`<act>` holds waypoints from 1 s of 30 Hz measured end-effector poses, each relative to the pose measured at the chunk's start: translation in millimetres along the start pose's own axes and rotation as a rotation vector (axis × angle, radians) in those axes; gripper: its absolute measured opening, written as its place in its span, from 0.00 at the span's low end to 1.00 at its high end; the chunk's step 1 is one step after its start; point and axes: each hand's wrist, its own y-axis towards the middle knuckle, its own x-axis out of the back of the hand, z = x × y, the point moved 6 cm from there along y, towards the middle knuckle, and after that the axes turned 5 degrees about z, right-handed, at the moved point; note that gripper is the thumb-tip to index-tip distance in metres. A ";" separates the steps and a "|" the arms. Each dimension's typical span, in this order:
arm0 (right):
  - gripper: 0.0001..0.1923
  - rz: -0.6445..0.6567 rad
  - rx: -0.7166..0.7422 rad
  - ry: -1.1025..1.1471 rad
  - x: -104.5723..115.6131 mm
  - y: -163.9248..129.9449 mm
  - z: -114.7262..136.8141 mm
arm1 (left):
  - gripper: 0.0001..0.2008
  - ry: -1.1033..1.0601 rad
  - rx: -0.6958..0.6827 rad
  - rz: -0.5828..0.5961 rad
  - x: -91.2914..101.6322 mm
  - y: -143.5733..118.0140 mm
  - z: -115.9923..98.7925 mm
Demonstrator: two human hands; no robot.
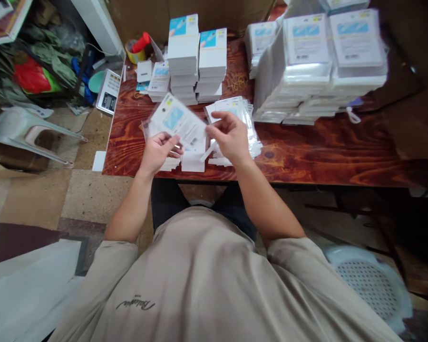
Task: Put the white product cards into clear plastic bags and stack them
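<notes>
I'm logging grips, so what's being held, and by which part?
A printed card, its lower edge in the left hand; the right hand is at its right corner, grip unclear.

The single view looks out from the person's own head, tipped steeply forward and down, so the shirt (199, 275) fills the lower middle and both forearms (271, 204) reach away up the frame. It sits fairly near the left hand (160, 152) and right hand (231, 137), which show around the centre, with the table (324, 156) stretching crosswise beyond. Its wide field also takes in floor (89, 194) at the left and a round perforated seat (369, 285) low at the right.
</notes>
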 end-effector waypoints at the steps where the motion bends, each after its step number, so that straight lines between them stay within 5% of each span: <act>1: 0.19 -0.068 0.000 -0.048 12.3 3.2 -9.9 | 0.23 0.133 -0.031 -0.142 16.1 4.4 0.4; 4: 0.16 -0.298 -0.076 -0.308 52.2 1.3 -36.5 | 0.21 0.708 -0.017 -0.499 58.5 14.1 4.5; 7: 0.15 -0.427 -0.192 -0.632 71.9 -12.1 -40.4 | 0.29 0.884 0.172 -0.458 81.0 29.8 25.1; 9: 0.17 -0.402 -0.142 -0.755 61.4 -19.3 -23.8 | 0.28 0.836 0.232 -0.415 87.8 36.9 32.8; 11: 0.19 -0.171 0.028 -0.787 27.3 -21.8 1.7 | 0.23 0.789 0.243 -0.418 90.2 40.3 32.0; 14: 0.22 0.489 0.328 -0.844 -46.9 -36.7 36.2 | 0.18 0.754 0.236 -0.420 89.6 40.9 25.7; 16: 0.23 0.752 0.328 -0.952 -73.6 -49.2 43.8 | 0.15 0.706 0.202 -0.399 88.3 39.6 22.5; 22: 0.13 0.949 0.348 -1.052 -83.5 -67.8 46.8 | 0.07 0.239 0.087 -0.376 84.2 33.8 24.9; 26: 0.15 0.889 0.305 -1.021 -66.3 -64.5 49.3 | 0.10 -0.084 0.028 -0.376 73.9 32.8 24.2; 28: 0.15 0.670 0.263 -0.927 -46.7 -56.7 58.9 | 0.12 -0.174 -0.008 -0.393 69.1 31.9 22.9; 30: 0.16 0.320 0.205 -0.716 -17.5 -50.3 71.3 | 0.15 -0.213 -0.043 -0.428 65.8 30.7 21.9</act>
